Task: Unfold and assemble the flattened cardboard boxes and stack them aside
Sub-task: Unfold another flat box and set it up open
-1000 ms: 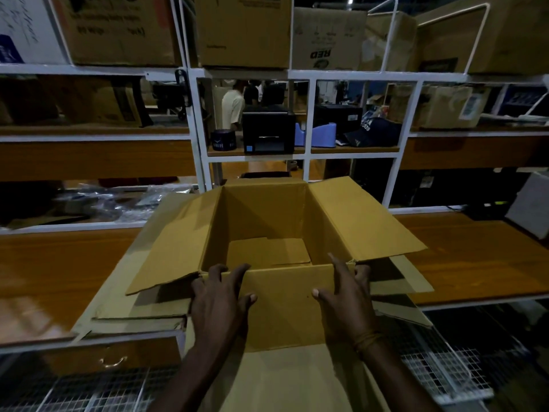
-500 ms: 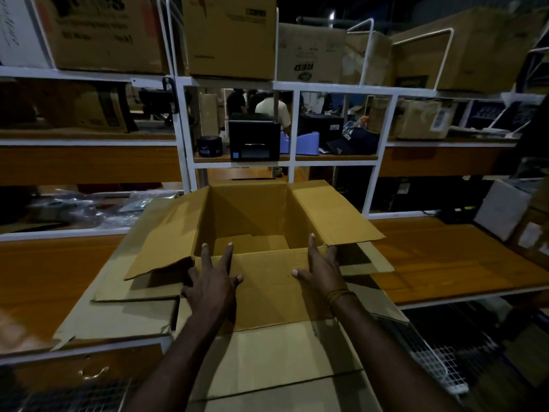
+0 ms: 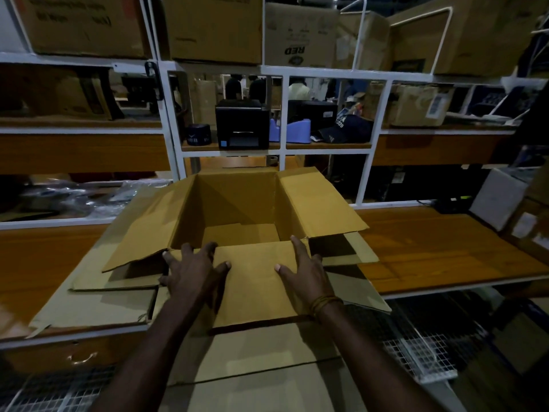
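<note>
Now | box (image 3: 237,203) stands open at desk's (image 3: 445,248) near edge on flat cardboard (image 3: 95,292) | left hand (image 3: 193,275), right hand (image 3: 306,278) spread flat, fingers wide, pressing near flap (image 3: 255,281) | advice: push evenly, crease flap outward fully

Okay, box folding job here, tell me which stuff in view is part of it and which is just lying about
Part of the job: open cardboard box, flattened cardboard under it, left hand and right hand pressing the near flap.

Lying about: black printer, blue tape dispenser, dark cap, plastic bags.
</note>
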`<state>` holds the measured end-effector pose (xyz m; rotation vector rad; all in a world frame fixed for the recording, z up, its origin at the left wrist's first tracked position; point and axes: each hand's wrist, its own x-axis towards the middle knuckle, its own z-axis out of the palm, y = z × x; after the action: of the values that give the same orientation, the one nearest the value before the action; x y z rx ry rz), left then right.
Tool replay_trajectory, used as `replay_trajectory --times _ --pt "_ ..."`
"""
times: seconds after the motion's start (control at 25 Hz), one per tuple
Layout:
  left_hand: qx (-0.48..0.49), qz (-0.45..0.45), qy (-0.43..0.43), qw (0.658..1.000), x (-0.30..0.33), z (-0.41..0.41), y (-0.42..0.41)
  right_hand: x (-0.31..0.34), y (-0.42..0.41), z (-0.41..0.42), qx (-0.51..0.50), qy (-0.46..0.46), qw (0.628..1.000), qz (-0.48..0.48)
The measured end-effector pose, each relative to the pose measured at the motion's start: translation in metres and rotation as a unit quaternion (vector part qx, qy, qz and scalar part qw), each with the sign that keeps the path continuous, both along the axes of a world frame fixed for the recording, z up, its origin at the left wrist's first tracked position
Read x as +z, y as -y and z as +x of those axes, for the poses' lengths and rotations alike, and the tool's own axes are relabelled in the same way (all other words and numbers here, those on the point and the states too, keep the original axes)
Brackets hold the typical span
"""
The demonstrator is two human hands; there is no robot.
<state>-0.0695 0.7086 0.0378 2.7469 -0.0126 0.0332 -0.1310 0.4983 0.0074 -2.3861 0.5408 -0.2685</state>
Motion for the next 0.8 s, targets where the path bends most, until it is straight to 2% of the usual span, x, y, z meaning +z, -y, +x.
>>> replay_trajectory --times 0.12,0.56,0.68,0.8 --pt "0.015 0.028 0.020 0.999 -0.007 -0.005 0.015 -0.003 -0.004 -0.001 -0.005 0.017 0.999 -0.040" --pt "0.097 0.010 0.026 0.995 0.013 -0.028 0.011 0.002 0.000 -0.033 0.026 0.059 0.998 0.014" --pt "0.086 -0.009 0.041 0.995 0.008 -0.038 0.006 -0.005 0.001 -0.044 0.026 0.074 0.997 0.022" --pt "0.058 -0.023 0.068 0.996 -0.002 -0.048 0.011 -0.011 -0.005 -0.047 0.013 0.099 0.994 -0.033"
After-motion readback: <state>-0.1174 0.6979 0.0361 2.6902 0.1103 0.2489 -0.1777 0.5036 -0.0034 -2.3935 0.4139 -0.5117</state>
